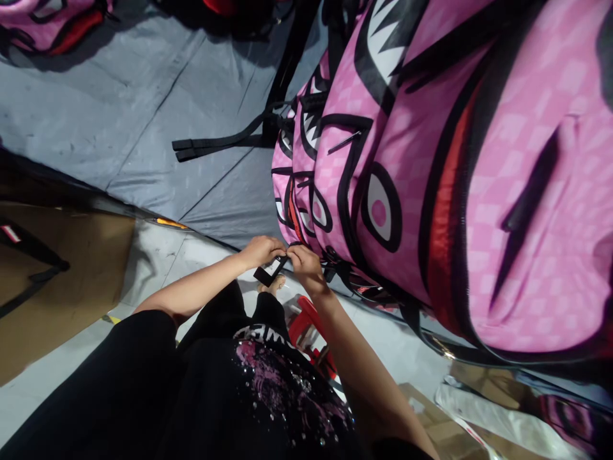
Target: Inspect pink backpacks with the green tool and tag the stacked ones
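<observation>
A pale floor [156, 268] with thin seams lies below a broad table [205, 96] covered in grey.

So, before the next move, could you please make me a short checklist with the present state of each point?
1. Left hand at the black tag: ok, by its upper end.
2. Right hand close to the left: ok.
3. Right fingertips' exact grip: cannot tell, too small.
4. Tag joined to a pink backpack: cannot tell.
5. Black straps clear of both hands: ok.

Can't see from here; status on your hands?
Left hand and right hand at top of black tag. White panel showing. Grip unclear. Pink backpacks close on right.
</observation>
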`<state>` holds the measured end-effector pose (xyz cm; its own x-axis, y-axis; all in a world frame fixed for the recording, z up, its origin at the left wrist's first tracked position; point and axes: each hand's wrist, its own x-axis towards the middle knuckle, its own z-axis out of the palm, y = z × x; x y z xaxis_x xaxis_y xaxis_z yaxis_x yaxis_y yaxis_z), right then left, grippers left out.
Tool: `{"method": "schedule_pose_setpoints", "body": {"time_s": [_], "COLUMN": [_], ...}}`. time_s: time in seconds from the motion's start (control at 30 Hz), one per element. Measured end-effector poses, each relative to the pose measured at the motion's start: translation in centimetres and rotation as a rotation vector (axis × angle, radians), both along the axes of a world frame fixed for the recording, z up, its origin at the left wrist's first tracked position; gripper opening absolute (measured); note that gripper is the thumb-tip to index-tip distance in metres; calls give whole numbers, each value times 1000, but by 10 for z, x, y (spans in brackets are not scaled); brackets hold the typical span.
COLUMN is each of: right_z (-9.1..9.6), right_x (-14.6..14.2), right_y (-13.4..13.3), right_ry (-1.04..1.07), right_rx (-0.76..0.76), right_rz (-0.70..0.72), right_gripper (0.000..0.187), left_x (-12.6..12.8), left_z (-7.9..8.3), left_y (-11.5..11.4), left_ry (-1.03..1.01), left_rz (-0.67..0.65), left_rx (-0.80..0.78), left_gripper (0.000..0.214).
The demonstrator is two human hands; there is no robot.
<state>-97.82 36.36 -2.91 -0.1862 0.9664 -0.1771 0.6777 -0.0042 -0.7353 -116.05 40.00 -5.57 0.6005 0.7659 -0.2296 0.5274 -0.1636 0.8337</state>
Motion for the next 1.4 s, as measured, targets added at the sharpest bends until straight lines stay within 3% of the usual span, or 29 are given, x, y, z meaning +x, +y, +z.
{"method": "schedule_pose_setpoints", "body": {"time_s": [0.5, 0.73, 1.23, 1.4], "right_z": [0, -5, 5, 13], "right_x": [0, -3, -8, -9], "right_y": [3, 7, 13, 13], "right_ry": [-247, -316, -164, -50], "right_rx": [6, -5, -116, -145], "right_rz": [204, 232, 64, -32], "right_gripper": [20, 19, 16, 8], "left_x": [7, 13, 12, 13], "left_z": [18, 27, 21, 28], "left_y": [1, 3, -4, -4], "left_ry": [245, 303, 342, 318], "left_rz": [-92, -121, 78, 34], "left_rx": [48, 62, -24, -45], "left_gripper": [22, 18, 21, 19]}}
